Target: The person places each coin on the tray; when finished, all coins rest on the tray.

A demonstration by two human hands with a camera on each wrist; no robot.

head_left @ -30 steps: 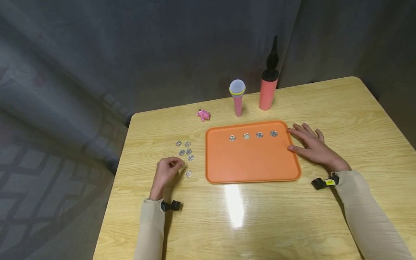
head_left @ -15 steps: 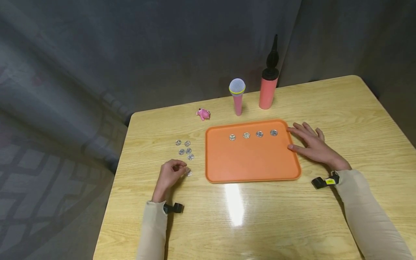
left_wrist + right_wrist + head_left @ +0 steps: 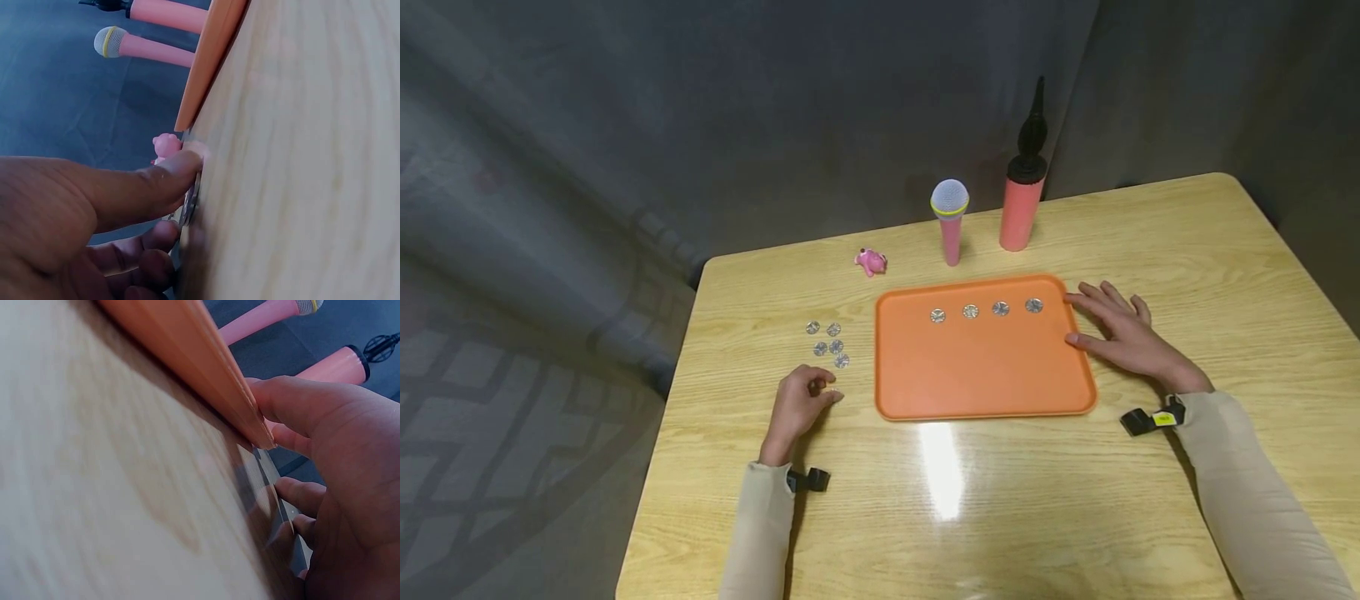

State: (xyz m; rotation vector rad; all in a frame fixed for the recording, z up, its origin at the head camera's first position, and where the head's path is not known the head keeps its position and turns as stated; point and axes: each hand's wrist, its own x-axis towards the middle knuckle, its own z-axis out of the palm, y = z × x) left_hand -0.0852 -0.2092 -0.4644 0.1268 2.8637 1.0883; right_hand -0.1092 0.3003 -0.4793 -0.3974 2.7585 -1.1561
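So the left hand (image 3: 797,408) has just slid a bit right and closer in, and its thumb and fingertips are now around the nearest silver disc (image 3: 831,389) on the left side of the table (image 3: 1075,500); a second ago that disc sat in plain sight. Can't tell if it's actually pinched yet, since the fingers hide most of it, but I'd say the work is down to getting hold of that one piece. The right hand (image 3: 1127,342) hasn't really budged: fingers spread, thumb and a finger touching the right edge of the orange tray (image 3: 977,367). Just beyond the left hand there are five loose discs (image 3: 842,361), bunched up left of the tray. Four more discs (image 3: 971,312) sit spaced out in a row along the tray's far side, toward the right. They're all small, flat, round and shiny, with dark lines fanning out from the middle. Farther back, left to right: a little pink toy (image 3: 871,262), a pink microphone (image 3: 951,221) and a pink and black pump (image 3: 1019,208), both upright.
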